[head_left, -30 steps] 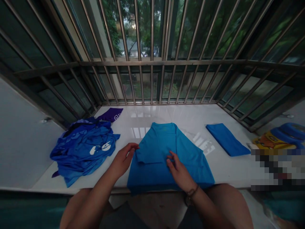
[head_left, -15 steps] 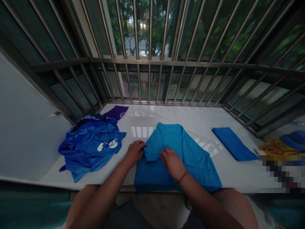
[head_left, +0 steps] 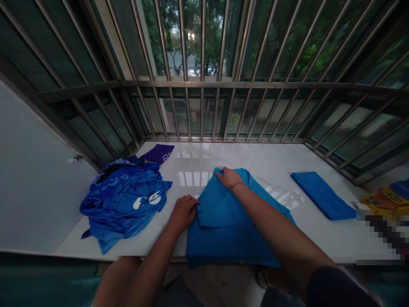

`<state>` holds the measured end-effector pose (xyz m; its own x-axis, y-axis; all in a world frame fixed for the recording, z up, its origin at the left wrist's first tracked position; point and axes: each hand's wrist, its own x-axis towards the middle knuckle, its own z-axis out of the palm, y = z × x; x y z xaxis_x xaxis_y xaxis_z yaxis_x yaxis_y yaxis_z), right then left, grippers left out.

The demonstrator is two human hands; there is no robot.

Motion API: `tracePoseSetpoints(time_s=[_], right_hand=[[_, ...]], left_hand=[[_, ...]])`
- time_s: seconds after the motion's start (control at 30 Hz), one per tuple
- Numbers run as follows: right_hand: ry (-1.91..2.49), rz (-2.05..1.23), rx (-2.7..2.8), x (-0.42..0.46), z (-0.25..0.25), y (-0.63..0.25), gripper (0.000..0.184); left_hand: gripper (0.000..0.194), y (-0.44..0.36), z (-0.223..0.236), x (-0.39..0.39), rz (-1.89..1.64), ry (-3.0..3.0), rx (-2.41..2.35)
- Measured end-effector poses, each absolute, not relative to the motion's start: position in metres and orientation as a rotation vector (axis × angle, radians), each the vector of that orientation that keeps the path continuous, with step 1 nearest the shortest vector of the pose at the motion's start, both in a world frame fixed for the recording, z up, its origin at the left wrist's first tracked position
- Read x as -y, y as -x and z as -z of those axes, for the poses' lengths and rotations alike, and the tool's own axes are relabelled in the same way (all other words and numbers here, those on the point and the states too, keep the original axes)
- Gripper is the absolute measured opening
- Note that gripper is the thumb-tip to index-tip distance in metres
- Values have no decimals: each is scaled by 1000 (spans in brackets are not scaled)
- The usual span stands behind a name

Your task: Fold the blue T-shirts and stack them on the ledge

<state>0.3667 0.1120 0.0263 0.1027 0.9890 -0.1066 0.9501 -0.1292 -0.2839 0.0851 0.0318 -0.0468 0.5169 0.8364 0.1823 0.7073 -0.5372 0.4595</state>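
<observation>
A blue T-shirt [head_left: 223, 243] lies spread before me, its left side folded inward with the sleeve on top and its lower edge at the ledge's front. My left hand [head_left: 184, 212] pinches the left fold beside the sleeve. Up at the shoulder near the collar, my right hand [head_left: 229, 177] has its fingers closed on the cloth. My right forearm crosses the shirt and hides part of its right side.
A crumpled heap of blue clothes [head_left: 128, 204] sits on the left of the white ledge [head_left: 191, 155], a purple garment [head_left: 158, 153] behind it. Rightward lie a folded blue cloth [head_left: 321, 194] and a yellow printed item [head_left: 383, 198]. Metal bars [head_left: 204, 85] close off the back.
My right hand has moved from the sleeve's lower edge up to the shoulder by the collar. My left hand stays at the left fold. The folded-in side now reaches farther over the shirt.
</observation>
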Motion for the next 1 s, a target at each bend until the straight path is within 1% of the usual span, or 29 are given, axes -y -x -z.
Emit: tracePoseSetpoints(time_s=[0.1, 0.17, 0.37, 0.47, 0.53, 0.63, 0.7, 0.77, 0.83, 0.9, 1.0], right_hand=[[2253, -424, 1949, -140, -17, -362, 35], [2254, -420, 1932, -147, -10, -360, 33], [2232, -336, 1911, -144, -8, -374, 39], [2209, -274, 1912, -129, -23, -403, 48], [2197, -241, 1917, -106, -36, -429, 50], [2189, -238, 1940, -49, -50, -467, 39], [2127, -293, 1964, 2, -49, -486, 35], [1972, -387, 1990, 54, -36, -495, 38], [1845, -411, 2068, 98, -17, -496, 38], [1797, -387, 2177, 129, 3, -489, 35], [1781, -389, 2280, 151, 15, -477, 35]], left_hand=[[34, -86, 44, -31, -543, -2407, -1326], [28, -86, 42, -30, -545, -2383, -1366], [30, -81, 44, -33, -616, -2340, -1397], [28, -81, 48, -37, -680, -2289, -1473], [28, -81, 50, -40, -708, -2256, -1516], [26, -79, 48, -42, -764, -2233, -1482], [26, -78, 45, -40, -807, -2257, -1437], [27, -79, 42, -33, -816, -2332, -1388], [30, -86, 43, -20, -751, -2445, -1289], [36, -99, 46, 2, -604, -2543, -1136], [56, -122, 51, 39, -369, -2576, -959]])
